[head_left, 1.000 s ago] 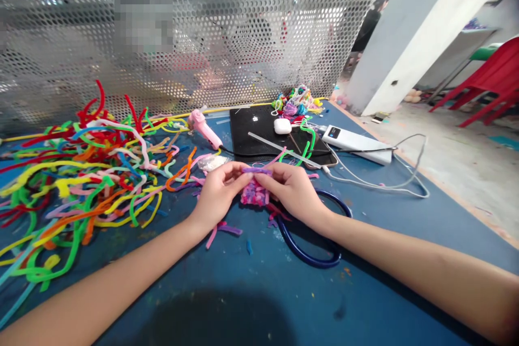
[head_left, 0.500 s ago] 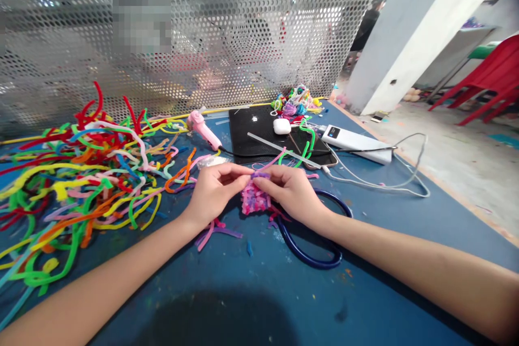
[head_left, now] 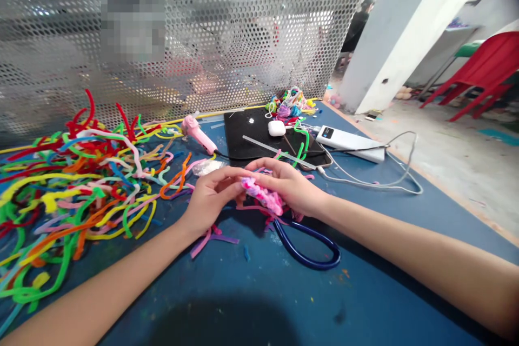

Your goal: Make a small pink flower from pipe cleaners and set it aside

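Note:
Between my two hands is a small woven piece of pink and purple pipe cleaners [head_left: 264,195], now tilted with its narrow edge toward me. My left hand [head_left: 217,194] pinches its left end between thumb and fingers. With fingers curled round the back, my right hand [head_left: 290,186] grips its upper and right side. Just below, a dark blue glossy loop [head_left: 324,266] lies on the table, partly hidden by my right hand and forearm. Short pink and purple pipe cleaner pieces [head_left: 214,239] lie under my left wrist.
A tangled heap of coloured pipe cleaners [head_left: 81,189] covers the left side. Behind my hands are a pink hot glue gun [head_left: 198,134], a black laptop-like slab [head_left: 239,135], a white earbud case [head_left: 277,128], a phone [head_left: 320,158] and a white power bank [head_left: 351,144] with cables.
The woven piece has turned from showing its flat face to showing its edge. My right hand has wrapped further around it, and the view has shifted slightly.

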A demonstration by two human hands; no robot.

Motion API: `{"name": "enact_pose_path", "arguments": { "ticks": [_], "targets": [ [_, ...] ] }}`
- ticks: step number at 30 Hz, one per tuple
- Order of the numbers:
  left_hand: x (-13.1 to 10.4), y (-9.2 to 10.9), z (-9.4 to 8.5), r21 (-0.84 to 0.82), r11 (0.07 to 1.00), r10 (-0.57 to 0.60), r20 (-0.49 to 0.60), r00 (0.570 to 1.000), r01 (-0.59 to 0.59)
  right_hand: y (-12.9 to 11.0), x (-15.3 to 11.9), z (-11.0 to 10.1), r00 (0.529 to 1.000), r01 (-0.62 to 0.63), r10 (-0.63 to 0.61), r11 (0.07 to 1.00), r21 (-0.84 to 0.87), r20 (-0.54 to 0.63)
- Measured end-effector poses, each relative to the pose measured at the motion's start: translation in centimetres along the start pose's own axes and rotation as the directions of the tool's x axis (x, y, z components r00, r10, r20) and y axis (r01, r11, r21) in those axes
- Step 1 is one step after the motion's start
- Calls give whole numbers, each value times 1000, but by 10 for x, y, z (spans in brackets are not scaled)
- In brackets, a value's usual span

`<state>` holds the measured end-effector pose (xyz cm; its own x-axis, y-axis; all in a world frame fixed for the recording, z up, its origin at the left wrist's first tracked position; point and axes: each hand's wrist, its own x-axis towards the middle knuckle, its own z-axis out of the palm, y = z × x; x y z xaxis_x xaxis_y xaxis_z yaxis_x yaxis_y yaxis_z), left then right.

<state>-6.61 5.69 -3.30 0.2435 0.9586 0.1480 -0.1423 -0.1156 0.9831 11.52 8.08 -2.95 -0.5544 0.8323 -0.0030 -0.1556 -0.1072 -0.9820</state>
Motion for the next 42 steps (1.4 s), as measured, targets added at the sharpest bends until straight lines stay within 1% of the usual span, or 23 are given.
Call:
{"name": "enact_pose_path", "arguments": {
  "ticks": [2, 4, 7, 10, 11, 13, 15, 16, 18, 25, 28, 32, 34, 38, 42],
  "targets": [
    [0, -1, -1, 4, 1000, -10, -38, 999, 10, 0, -1, 1, 1000, -8, 9, 1000, -23, 24],
    [1, 0, 0, -12, 1000, -30, -54, 998, 29, 0, 0, 3, 1000, -6, 6, 1000, -8, 7],
    [2, 1, 2, -68, 997, -42, -97, 994, 35, 0, 2, 3, 997, -12, 17, 997, 83, -70],
    [4, 3, 4, -135, 990, -59, -208, 976, 32, -1, 3, 1, 989, 1, 25, 984, 176, -147],
    [5, 3, 5, -155, 987, -70, -254, 965, 31, -1, 3, 0, 986, 18, 11, 985, 173, -165],
    [7, 3, 5, -185, 982, -99, -323, 941, 40, -1, 2, -1, 982, 55, -36, 994, 99, -185],
    [8, 3, 5, -196, 979, -124, -340, 932, 59, 0, 2, -2, 979, 72, -70, 997, -1, -192],
    [8, 3, 5, -197, 978, -133, -335, 933, 68, 1, 2, -2, 977, 73, -77, 997, -26, -199],
    [7, 2, 4, -197, 977, -139, -313, 940, 79, 3, 2, -3, 974, 73, -74, 997, -12, -212],
    [6, -1, 1, -200, 975, -138, -216, 967, 95, 2, 3, -1, 976, 119, -85, 979, 165, -201],
    [5, 0, 2, -233, 967, -143, -153, 978, 105, 0, 2, 0, 985, 124, -85, 952, 279, -147],
    [3, 4, 6, -334, 938, -127, -85, 988, 92, -2, 3, 1, 993, 113, -94, 923, 368, -68],
    [2, 5, 7, -384, 917, -145, -75, 987, 106, -1, 4, 0, 993, 118, -97, 908, 403, -71],
    [2, 5, 7, -442, 888, -188, -92, 978, 129, 2, 4, 0, 989, 137, -98, 882, 451, -109],
    [3, 2, 7, -475, 869, -205, -94, 974, 137, 2, 4, 0, 992, 119, -90, 886, 449, -84]
  ]
}}
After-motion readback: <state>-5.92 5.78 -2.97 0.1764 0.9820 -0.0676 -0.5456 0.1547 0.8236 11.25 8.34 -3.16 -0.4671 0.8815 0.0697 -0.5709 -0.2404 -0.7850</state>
